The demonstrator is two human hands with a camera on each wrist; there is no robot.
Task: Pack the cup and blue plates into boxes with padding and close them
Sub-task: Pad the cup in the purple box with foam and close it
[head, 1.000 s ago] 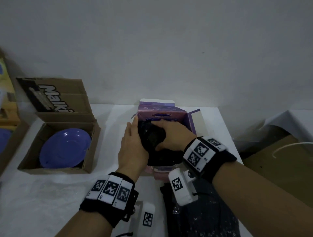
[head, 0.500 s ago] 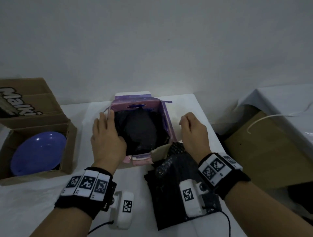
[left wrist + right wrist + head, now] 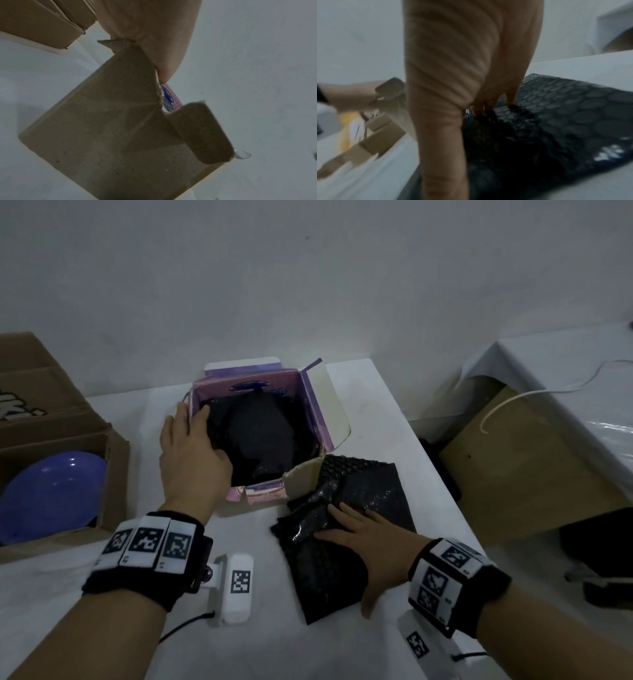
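An open purple box [image 3: 317,419] stands mid-table with a black bubble-wrap bundle [image 3: 263,433] filling it; no cup shows. My left hand [image 3: 193,419] grips the box's left wall, thumb inside and fingers outside; the left wrist view shows that palm [image 3: 154,40] against the box's brown outer side [image 3: 102,128]. A loose sheet of black bubble wrap [image 3: 373,487] lies in front of the box to the right. On it rests my right hand [image 3: 356,529], its straight fingers [image 3: 488,105] pressing into the bunched wrap [image 3: 565,115]. A blue plate [image 3: 51,498] lies in a brown carton [image 3: 116,474] at the left.
The white table [image 3: 376,412] ends just right of the bubble wrap. Beyond that edge stand a brown cabinet [image 3: 513,474] and a white-covered surface [image 3: 565,392] with a white cable [image 3: 513,402]. The carton's raised flaps [image 3: 41,392] stand at far left.
My right hand came out of the purple box, moved right, then dropped onto the loose bubble wrap. The left hand stayed at the box's left wall. The view swung to the right.
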